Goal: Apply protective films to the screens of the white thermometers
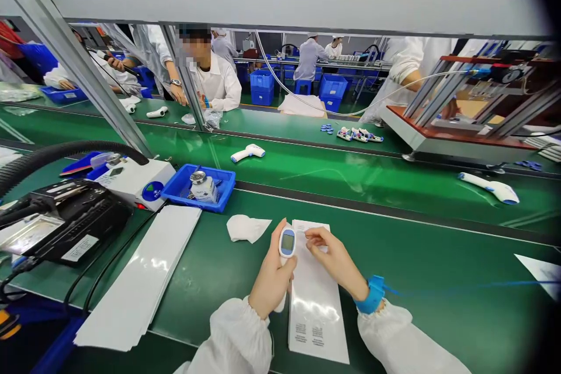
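The green workbench [210,286] spans the view, a conveyor belt [333,172] along its far edge carrying two white thermometers; a long stack of white sheets [140,274] lies toward the bench's left; the label sheet [315,304] lies near the front edge, the right hand [333,257] over its far end, fingers curled, grip unclear; the handheld thermometer [287,242] sits upright within the left hand [272,274], fingers closed around it, screen above the thumb.
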`<state>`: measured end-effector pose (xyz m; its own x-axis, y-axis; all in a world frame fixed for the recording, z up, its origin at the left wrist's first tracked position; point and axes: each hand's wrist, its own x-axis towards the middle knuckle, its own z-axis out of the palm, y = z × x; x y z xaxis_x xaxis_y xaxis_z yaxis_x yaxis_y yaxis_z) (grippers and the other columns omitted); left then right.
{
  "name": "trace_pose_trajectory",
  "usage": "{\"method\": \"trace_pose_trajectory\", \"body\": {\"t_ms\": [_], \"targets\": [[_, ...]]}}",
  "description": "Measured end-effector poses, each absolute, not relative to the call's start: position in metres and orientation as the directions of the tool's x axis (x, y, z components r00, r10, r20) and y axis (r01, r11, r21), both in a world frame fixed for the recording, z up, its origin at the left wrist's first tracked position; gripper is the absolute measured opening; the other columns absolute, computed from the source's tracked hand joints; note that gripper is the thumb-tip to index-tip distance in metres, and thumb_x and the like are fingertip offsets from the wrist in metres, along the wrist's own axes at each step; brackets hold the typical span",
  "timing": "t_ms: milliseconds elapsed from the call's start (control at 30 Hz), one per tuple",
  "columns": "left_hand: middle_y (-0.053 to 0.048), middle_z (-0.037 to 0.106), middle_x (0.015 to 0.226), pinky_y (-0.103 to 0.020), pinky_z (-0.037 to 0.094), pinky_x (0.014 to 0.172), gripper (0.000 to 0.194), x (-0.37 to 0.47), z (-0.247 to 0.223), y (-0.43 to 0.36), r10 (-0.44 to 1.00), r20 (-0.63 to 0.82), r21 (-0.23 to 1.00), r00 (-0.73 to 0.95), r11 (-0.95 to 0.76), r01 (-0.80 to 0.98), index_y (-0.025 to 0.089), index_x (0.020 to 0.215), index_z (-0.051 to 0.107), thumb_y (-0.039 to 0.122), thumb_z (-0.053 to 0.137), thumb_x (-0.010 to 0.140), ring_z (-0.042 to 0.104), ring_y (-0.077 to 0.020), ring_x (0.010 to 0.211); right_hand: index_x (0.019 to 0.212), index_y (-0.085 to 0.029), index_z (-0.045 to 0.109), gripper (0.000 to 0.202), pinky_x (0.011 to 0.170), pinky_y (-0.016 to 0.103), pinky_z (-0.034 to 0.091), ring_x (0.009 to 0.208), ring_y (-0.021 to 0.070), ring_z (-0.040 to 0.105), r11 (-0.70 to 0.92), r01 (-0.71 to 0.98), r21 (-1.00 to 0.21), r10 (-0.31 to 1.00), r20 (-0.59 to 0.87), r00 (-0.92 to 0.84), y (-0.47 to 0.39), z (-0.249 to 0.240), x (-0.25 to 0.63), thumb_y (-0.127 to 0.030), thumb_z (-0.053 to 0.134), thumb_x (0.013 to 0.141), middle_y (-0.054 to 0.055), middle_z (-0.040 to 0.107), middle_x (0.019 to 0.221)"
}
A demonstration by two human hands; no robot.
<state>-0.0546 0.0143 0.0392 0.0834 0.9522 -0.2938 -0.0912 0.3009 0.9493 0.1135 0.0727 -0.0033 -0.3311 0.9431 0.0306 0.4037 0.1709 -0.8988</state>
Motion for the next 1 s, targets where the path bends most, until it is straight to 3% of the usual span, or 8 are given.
{"method": "trace_pose_trajectory", "body": {"t_ms": [167, 300, 467, 667, 867, 1000], "targets": [[-0.007, 0.049, 0.122, -0.026, 0.057, 0.058, 0.071, -0.058, 0.024, 0.002, 0.941, -0.327, 0.928, 0.087, 0.337, -0.161, 0.037, 0.146, 0.019, 0.022, 0.053, 0.085, 0.060, -0.0175, 0.087, 0.092, -0.023, 0.061, 0.011, 0.088, 0.037, 0.047, 0.097, 0.0205, 0.059, 0.139, 0.497, -0.857, 0.930, -0.059, -0.362, 0.013, 0.001, 0.129, -0.020, 0.052, 0.086, 0.004, 0.063, 0.100], [-0.007, 0.042, 0.139, -0.032, 0.058, 0.074, 0.065, -0.055, 0.015, -0.021, 0.914, -0.355, 0.897, 0.195, 0.392, -0.203, 0.038, 0.144, 0.023, 0.027, 0.054, 0.088, 0.060, -0.0213, 0.102, 0.088, -0.025, 0.065, 0.014, 0.085, 0.040, 0.047, 0.099, 0.0239, 0.058, 0.061, 0.619, -0.783, 0.948, -0.149, -0.282, -0.029, -0.003, 0.143, -0.027, 0.052, 0.090, 0.005, 0.064, 0.104], [-0.004, 0.044, 0.140, -0.035, 0.050, 0.093, 0.063, -0.044, 0.008, -0.038, 0.911, -0.346, 0.903, 0.226, 0.388, -0.185, 0.037, 0.143, 0.030, 0.016, 0.052, 0.087, 0.058, -0.0217, 0.111, 0.091, -0.026, 0.069, 0.016, 0.085, 0.042, 0.046, 0.098, 0.0250, 0.056, 0.063, 0.651, -0.757, 0.965, -0.120, -0.233, -0.053, -0.014, 0.150, -0.028, 0.053, 0.092, 0.005, 0.066, 0.104], [-0.004, 0.042, 0.145, -0.042, 0.038, 0.107, 0.063, -0.040, 0.005, -0.039, 0.943, -0.284, 0.958, 0.171, 0.288, 0.004, 0.034, 0.144, 0.033, 0.017, 0.052, 0.086, 0.049, -0.0264, 0.125, 0.091, -0.031, 0.071, 0.016, 0.084, 0.043, 0.044, 0.100, 0.0252, 0.055, 0.111, 0.652, -0.750, 0.961, -0.087, -0.263, -0.061, -0.014, 0.144, -0.026, 0.056, 0.091, 0.002, 0.067, 0.104], [-0.001, 0.033, 0.153, -0.040, 0.030, 0.112, 0.062, -0.036, 0.007, -0.037, 0.963, -0.237, 0.971, 0.131, 0.229, 0.070, 0.032, 0.144, 0.032, 0.016, 0.051, 0.087, 0.036, -0.0254, 0.137, 0.081, -0.026, 0.068, 0.012, 0.085, 0.045, 0.044, 0.095, 0.0252, 0.056, 0.112, 0.646, -0.755, 0.966, -0.070, -0.249, -0.051, -0.016, 0.138, -0.025, 0.058, 0.088, 0.004, 0.068, 0.098], [-0.003, 0.036, 0.151, -0.040, 0.031, 0.111, 0.062, -0.035, 0.013, -0.032, 0.962, -0.238, 0.971, 0.137, 0.236, 0.034, 0.030, 0.145, 0.029, 0.017, 0.051, 0.088, 0.037, -0.0251, 0.137, 0.073, -0.025, 0.061, 0.012, 0.085, 0.048, 0.045, 0.093, 0.0256, 0.055, 0.139, 0.667, -0.732, 0.954, -0.082, -0.288, -0.042, -0.009, 0.130, -0.015, 0.062, 0.081, 0.004, 0.066, 0.095]]}}
